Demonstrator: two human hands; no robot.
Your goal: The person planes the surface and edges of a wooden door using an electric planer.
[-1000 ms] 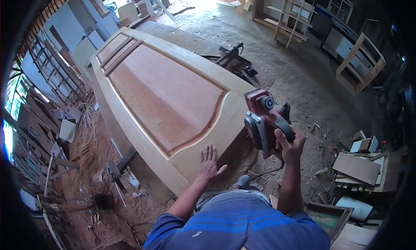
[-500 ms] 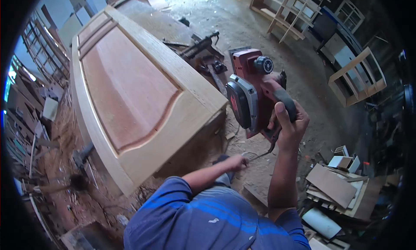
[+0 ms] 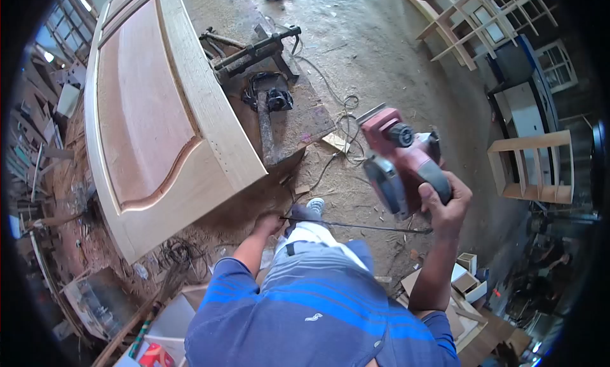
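Observation:
My right hand (image 3: pixel 448 208) is wrapped round the rear handle of a red electric hand planer (image 3: pixel 397 154), raised in the air to the right of the workbench. The planer has a black front knob and a dark side cover. Its black power cord (image 3: pixel 362 226) stretches across in front of my body to my left hand (image 3: pixel 270 224), which is closed on it. At the left, a wooden door (image 3: pixel 222 141) with a curved, reddish inset panel lies flat on the bench, apart from both hands.
A clamp-like metal tool (image 3: pixel 257 52) and a black plastic bundle (image 3: pixel 270 90) lie on the bench beside the door. Unfinished wooden frames (image 3: pixel 470 24) stand at the back right. Loose cable (image 3: pixel 346 122) trails over the dusty floor. Wood offcuts (image 3: pixel 467 281) are piled at lower right.
My view has turned, so the door sits further left. My left hand has moved left, drawing the cord out straight. The planer has shifted to the right and tilted, still in my right hand.

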